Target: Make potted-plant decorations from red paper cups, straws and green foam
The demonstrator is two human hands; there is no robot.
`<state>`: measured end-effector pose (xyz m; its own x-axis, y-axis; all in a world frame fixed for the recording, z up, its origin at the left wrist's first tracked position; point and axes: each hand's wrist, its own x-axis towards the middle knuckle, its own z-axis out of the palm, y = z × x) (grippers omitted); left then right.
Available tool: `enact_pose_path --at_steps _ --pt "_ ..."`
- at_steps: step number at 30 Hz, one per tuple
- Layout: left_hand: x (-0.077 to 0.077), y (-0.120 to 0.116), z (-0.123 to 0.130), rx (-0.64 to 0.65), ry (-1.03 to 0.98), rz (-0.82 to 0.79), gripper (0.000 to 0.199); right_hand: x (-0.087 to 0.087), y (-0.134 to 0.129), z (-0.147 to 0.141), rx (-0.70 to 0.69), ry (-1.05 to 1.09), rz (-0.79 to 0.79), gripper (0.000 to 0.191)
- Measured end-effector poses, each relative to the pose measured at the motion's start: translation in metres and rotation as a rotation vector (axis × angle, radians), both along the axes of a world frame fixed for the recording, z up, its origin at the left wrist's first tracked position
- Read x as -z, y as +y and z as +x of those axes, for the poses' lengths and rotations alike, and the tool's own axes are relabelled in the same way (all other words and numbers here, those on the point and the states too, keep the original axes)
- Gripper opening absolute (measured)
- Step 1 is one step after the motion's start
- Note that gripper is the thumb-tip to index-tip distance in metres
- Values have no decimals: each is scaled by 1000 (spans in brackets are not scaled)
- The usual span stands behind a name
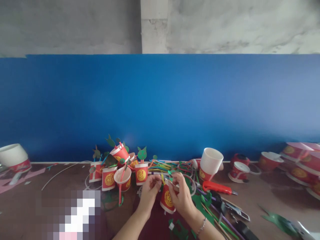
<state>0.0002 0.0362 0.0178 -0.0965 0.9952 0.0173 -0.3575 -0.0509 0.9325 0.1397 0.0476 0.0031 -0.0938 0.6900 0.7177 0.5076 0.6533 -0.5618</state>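
Observation:
A red paper cup [167, 199] with a round yellow emblem sits tilted between my hands, low in the middle of the head view. A short yellow straw [163, 179] sticks up at its top. My right hand [181, 195] is closed at the cup's upper right side, thumb against it. A small whitish piece shows by that thumb, too small to name. My left hand [150, 190] is closed in a pinch just left of the yellow straw; what lies between its fingertips cannot be made out.
Several decorated red cups [141, 174] with green cut-out heads stand to the left. Coloured straws [162, 165] lie behind my hands. A white cup stack [212, 160], a red-orange utility knife [217, 187], scissors [282, 222] and green scraps [180, 230] are around. A blue wall panel [160, 106] rises behind.

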Motion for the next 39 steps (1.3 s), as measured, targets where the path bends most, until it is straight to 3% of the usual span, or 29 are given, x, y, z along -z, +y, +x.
enact_pose_path --at_steps 5,12,19,26,29,35,39 --pt "0 0 4 91 -5 -56 27 -3 -5 -3 -98 53 -141 14" --pt "-1 0 4 80 82 -18 25 -24 -7 -9 -185 246 -365 16" --pt "-5 -4 5 125 123 53 23 -22 -3 -9 -227 372 -497 25" --pt "0 -2 5 143 133 72 23 -30 -4 -12 -284 514 -598 24" --pt "3 -1 4 157 147 82 23 -31 -3 -12 -316 509 -634 18" --pt "5 -1 4 151 161 37 25 -34 3 0 -239 394 -611 6" --pt "4 -2 5 160 145 37 29 -39 6 5 -281 351 -682 6"
